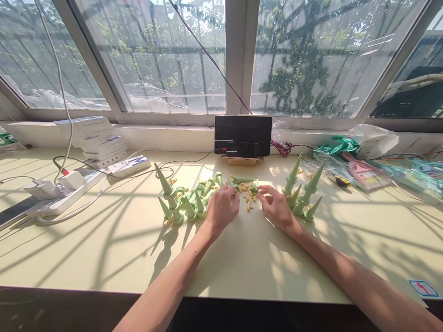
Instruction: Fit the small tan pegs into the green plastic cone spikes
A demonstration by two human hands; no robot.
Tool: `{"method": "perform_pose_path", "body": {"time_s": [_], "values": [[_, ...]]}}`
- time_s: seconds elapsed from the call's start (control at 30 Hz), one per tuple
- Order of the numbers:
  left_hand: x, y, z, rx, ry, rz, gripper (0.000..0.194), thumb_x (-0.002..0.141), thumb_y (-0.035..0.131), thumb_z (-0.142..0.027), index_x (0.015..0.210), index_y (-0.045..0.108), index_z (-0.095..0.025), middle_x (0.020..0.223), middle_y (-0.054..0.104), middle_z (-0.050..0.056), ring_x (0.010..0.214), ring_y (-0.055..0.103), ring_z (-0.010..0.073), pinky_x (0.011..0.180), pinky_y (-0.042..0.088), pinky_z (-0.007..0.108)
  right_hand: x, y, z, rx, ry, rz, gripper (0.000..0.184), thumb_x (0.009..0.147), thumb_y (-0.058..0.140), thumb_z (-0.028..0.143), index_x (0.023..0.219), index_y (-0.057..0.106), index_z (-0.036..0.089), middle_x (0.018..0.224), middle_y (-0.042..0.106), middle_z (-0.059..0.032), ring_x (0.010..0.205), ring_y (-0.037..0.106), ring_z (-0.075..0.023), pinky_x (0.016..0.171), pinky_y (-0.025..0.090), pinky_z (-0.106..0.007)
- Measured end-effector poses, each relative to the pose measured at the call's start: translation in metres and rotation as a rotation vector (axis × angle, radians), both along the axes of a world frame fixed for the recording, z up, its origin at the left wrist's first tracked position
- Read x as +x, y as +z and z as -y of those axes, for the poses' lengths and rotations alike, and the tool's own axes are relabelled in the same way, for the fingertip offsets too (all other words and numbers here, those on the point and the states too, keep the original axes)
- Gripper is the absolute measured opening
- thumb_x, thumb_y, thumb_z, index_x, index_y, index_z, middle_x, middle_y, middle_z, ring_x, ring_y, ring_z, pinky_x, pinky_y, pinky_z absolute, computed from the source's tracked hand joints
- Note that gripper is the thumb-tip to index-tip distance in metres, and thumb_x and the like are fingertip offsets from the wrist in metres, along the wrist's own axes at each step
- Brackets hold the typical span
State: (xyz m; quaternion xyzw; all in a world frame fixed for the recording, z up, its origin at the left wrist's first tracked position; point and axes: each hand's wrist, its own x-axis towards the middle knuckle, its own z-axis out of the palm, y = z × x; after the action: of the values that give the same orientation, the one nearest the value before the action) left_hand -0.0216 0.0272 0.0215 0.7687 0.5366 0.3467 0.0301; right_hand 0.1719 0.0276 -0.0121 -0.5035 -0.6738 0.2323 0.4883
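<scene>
My left hand [223, 207] is closed at the middle of the table, its fingers curled on a green plastic cone spike [233, 185] that they partly hide. My right hand [276, 208] is just right of a pile of small yellow T-shaped pieces [248, 199]. Its thumb and forefinger are apart, and the fingertips reach a green piece [255, 188] at the pile's edge. Left of my left hand, several green spikes [190, 210] stand or lie in a cluster. Beyond my right hand, stacked green spikes [306, 196] stand upright with their points up.
A black tablet [242, 133] leans at the back before the window, with a phone-like dark slab on a cardboard stand [241, 161]. White boxes [98, 138] and a power strip [69, 191] with cables lie left. Plastic bags [367, 173] and a yellow-black tool [342, 181] lie right.
</scene>
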Motion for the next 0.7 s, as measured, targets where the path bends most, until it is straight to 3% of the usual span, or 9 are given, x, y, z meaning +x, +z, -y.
{"method": "perform_pose_path", "body": {"time_s": [0.17, 0.27, 0.53, 0.7], "values": [[0.0017, 0.0013, 0.0043, -0.132, 0.090, -0.197, 0.029, 0.091, 0.051, -0.038, 0.077, 0.067, -0.019, 0.064, 0.064, 0.006, 0.066, 0.063, 0.0227, 0.060, 0.038, 0.030, -0.0018, 0.0004, 0.0021, -0.040, 0.015, -0.007, 0.025, 0.091, 0.051, 0.039, 0.100, 0.060, 0.017, 0.084, 0.067, -0.0066, 0.049, 0.056, -0.0126, 0.045, 0.044, -0.026], [0.0024, -0.0021, 0.0041, -0.162, 0.087, -0.282, 0.029, 0.089, 0.053, -0.040, 0.079, 0.069, -0.019, 0.069, 0.068, 0.008, 0.072, 0.066, 0.0259, 0.062, 0.041, 0.031, -0.0025, 0.0004, 0.0030, -0.042, 0.028, -0.010, 0.024, 0.091, 0.051, 0.039, 0.097, 0.060, 0.017, 0.085, 0.068, -0.0071, 0.050, 0.058, -0.0131, 0.045, 0.044, -0.026], [0.0038, -0.0041, 0.0053, -0.216, 0.035, -0.338, 0.017, 0.085, 0.056, -0.028, 0.086, 0.070, -0.018, 0.079, 0.072, 0.010, 0.081, 0.069, 0.0291, 0.065, 0.044, 0.033, -0.0013, 0.0005, 0.0032, -0.053, 0.023, 0.015, 0.023, 0.090, 0.051, 0.039, 0.091, 0.060, 0.018, 0.081, 0.067, -0.0055, 0.049, 0.056, -0.0130, 0.044, 0.044, -0.026], [0.0068, -0.0011, 0.0077, -0.173, 0.002, -0.308, 0.018, 0.088, 0.054, -0.026, 0.083, 0.069, -0.019, 0.074, 0.070, 0.009, 0.073, 0.068, 0.0257, 0.062, 0.042, 0.030, -0.0017, -0.0021, 0.0021, -0.048, 0.026, -0.024, 0.026, 0.091, 0.053, 0.044, 0.091, 0.060, 0.019, 0.082, 0.066, -0.0059, 0.047, 0.055, -0.0130, 0.043, 0.042, -0.027]]}}
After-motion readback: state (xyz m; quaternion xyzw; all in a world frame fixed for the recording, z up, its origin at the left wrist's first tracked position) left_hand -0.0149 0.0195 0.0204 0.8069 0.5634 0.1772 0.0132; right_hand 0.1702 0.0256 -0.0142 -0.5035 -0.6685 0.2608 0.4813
